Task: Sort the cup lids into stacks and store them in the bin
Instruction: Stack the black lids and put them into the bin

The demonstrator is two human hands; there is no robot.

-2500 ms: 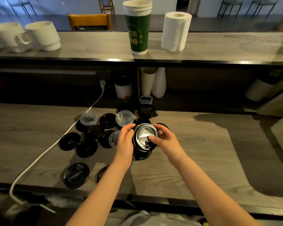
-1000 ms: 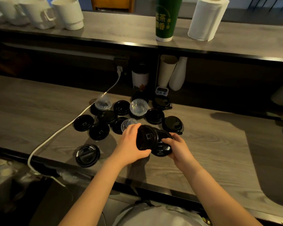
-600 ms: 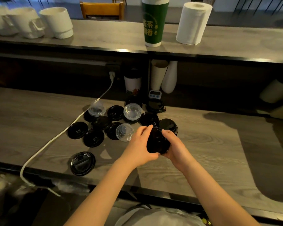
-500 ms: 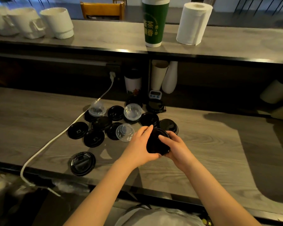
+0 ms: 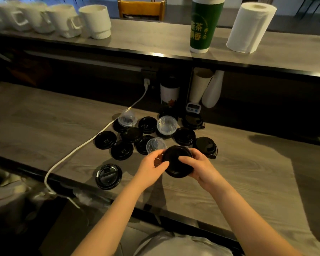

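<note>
The left hand (image 5: 151,167) has slid off the black lid stack (image 5: 177,161); both hands still pinch it above the counter (image 5: 248,172), tilted, flat face toward the camera, right hand (image 5: 201,167) gripping.

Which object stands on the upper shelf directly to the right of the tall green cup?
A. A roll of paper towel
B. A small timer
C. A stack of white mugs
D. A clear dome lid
A: the roll of paper towel stands upright just right of the green cup on the upper shelf.
</note>
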